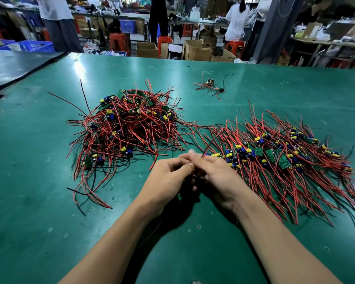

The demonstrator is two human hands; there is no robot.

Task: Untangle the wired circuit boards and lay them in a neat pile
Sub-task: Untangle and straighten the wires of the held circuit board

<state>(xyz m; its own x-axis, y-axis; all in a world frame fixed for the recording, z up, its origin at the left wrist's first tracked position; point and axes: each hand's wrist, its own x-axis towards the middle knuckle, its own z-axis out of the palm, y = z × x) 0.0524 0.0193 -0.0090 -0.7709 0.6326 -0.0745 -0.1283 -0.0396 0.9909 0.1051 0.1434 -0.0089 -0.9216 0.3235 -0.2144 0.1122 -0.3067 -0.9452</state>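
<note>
Your right hand (215,175) pinches a wire (207,149); your left hand (168,177) curls against it (its grip too blurred to tell)

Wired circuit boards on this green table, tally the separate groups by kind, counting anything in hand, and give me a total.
Tangled heap of red-and-black wired green circuit boards: 1
Neatly laid-out pile of wired boards: 1
Small stray cluster of wired boards: 1
Wired piece, mostly hidden, held between left hand and right hand: 1
Total: 4
</note>
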